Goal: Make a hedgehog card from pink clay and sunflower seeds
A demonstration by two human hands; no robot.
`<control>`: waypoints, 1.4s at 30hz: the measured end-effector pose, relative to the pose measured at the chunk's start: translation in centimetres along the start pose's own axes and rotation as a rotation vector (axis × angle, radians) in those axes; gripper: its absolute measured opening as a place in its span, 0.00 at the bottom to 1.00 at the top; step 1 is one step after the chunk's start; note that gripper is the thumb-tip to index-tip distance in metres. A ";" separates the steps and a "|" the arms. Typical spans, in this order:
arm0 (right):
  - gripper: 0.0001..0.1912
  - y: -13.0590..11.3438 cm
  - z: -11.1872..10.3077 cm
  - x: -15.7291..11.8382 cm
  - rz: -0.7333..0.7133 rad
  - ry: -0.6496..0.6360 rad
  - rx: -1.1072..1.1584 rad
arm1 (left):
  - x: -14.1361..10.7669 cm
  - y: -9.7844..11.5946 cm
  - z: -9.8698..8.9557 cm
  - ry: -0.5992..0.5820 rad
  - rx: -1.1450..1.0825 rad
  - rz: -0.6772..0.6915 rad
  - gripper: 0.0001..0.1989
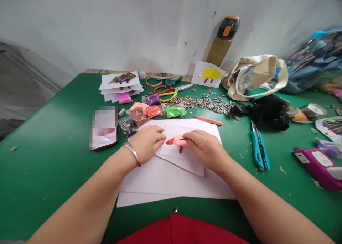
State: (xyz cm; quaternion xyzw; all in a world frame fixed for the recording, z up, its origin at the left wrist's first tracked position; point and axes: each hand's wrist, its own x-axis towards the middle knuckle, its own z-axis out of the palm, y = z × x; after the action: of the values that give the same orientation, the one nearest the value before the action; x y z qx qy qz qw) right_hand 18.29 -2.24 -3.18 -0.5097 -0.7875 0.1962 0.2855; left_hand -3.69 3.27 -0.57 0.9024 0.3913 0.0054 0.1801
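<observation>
Got a little pink clay figure (177, 141) lying flat just below the middle of the frame, with a red clay tip (170, 141) poking out to the left and a short brown clay stub (181, 150) pointing straight down. Its right end's hidden, and it's all sitting on a white paper card (171, 137).

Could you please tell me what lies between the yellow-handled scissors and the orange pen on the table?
Scattered sunflower seed shells lie between them on the green table, as the head view shows.
</observation>
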 end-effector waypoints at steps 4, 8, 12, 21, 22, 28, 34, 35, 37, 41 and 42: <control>0.10 -0.1 0.3 0.2 -0.003 -0.026 -0.025 | -0.6 0.3 -0.1 -0.053 0.052 0.015 0.15; 0.09 -0.1 0.3 0.2 0.028 -0.034 -0.033 | -1.0 0.4 -0.1 -0.084 0.078 0.050 0.15; 0.09 0.1 0.3 0.2 0.032 -0.037 -0.022 | -1.2 0.5 -0.1 -0.123 0.117 0.061 0.15; 0.10 -0.2 0.5 0.2 -0.015 -0.032 -0.005 | -1.8 0.6 0.0 -0.160 0.128 0.049 0.21; 0.10 -0.4 0.6 0.2 -0.031 -0.027 -0.015 | -1.8 0.5 0.2 -0.155 0.130 0.053 0.22; 0.11 -1.6 2.3 0.5 -0.068 0.002 -0.135 | -1.9 0.3 0.4 -0.163 0.135 0.063 0.22; 0.11 -2.1 3.7 0.6 -0.090 -0.024 -0.253 | -2.0 0.4 0.4 -0.172 0.122 0.062 0.18; 0.11 -2.1 3.8 0.6 -0.097 -0.019 -0.268 | -2.0 0.4 0.4 -0.162 0.126 0.068 0.17; 0.12 -2.1 4.0 0.6 -0.107 -0.009 -0.289 | -2.0 0.3 0.7 -0.145 0.137 0.077 0.17; 0.12 -2.0 4.2 0.7 -0.122 0.005 -0.318 | -2.0 0.2 1.0 -0.128 0.134 0.065 0.17; 0.12 -2.0 4.2 0.7 -0.123 0.008 -0.324 | -2.0 0.2 1.0 -0.125 0.131 0.063 0.17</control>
State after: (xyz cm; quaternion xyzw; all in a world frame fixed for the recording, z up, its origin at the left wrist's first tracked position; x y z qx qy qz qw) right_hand 13.93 -2.49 -5.01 -0.5005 -0.8375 0.0469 0.2141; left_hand -4.77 1.38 -1.19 0.9228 0.3501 -0.0708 0.1443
